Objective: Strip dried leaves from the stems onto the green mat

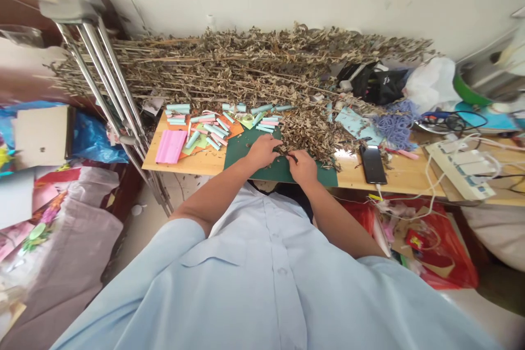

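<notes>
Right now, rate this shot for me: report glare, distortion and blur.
In the head view, the wide lens bends the metal crutches and swells the pale blue shirt; glare whitens the wooden table top; the left hand and right hand show no obvious blur.

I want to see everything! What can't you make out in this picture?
Head view:
- The small dark thing: too small to name, and partly hidden by the fingers of the right hand.
- The green mat: its middle is hidden by the left hand and dried leaves.
- The green-rimmed bowl: cut off by the right edge.
</notes>
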